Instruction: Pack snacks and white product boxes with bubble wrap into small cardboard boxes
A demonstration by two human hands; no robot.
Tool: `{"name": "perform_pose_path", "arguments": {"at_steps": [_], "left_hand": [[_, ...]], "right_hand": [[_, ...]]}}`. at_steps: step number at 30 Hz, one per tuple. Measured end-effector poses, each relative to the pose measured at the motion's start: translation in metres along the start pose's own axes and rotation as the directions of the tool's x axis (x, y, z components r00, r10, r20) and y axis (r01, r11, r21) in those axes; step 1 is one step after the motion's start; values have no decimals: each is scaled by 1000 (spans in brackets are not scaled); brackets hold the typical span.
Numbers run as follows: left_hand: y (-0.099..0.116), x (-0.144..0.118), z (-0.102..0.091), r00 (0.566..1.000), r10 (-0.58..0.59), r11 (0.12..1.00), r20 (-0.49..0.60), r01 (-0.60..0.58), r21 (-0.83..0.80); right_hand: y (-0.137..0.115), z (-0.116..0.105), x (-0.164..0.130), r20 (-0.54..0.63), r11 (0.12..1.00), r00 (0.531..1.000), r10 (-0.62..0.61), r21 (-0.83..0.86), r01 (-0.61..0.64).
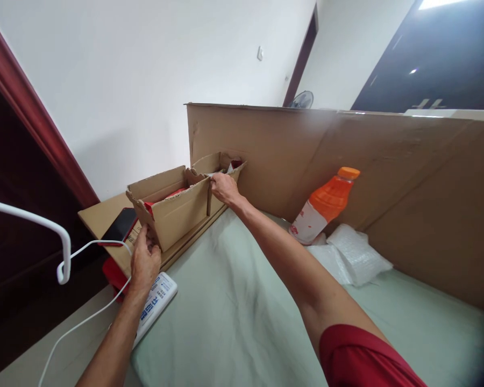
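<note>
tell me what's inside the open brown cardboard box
Inside the open brown cardboard box, something red shows above the front wall; the wall hides the rest, so I cannot identify it.

Pale green sheeted bed (234,301) carries an orange plastic bottle (325,207), white bubble-wrap pieces (353,255), a white printed packet (155,303) and flat brown cardboard (105,215).
</note>
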State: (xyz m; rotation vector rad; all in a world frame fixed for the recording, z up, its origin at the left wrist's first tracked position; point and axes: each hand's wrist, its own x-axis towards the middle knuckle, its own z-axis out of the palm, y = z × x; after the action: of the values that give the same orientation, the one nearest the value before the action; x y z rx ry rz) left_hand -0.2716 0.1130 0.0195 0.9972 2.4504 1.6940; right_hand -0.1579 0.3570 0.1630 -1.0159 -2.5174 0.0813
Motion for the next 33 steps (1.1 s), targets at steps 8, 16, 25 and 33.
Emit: {"name": "perform_pose_path", "arguments": {"at_steps": [8, 16, 25, 33], "left_hand": [[18, 25, -4, 982, 180, 984, -63, -181, -7], [15, 59, -9, 943, 326, 943, -66, -329, -47], [28, 32, -2, 950, 306, 952, -58, -306, 10], [33, -5, 10, 979, 180, 984, -98, -181, 7]], "right_hand": [[6, -6, -28, -163, 994, 985, -55, 89, 70], [20, -2, -18, -87, 983, 991, -104, 145, 116], [22, -6, -27, -112, 975, 987, -117, 177, 136], [9, -56, -154, -169, 802, 965, -199, 539, 260]]}}
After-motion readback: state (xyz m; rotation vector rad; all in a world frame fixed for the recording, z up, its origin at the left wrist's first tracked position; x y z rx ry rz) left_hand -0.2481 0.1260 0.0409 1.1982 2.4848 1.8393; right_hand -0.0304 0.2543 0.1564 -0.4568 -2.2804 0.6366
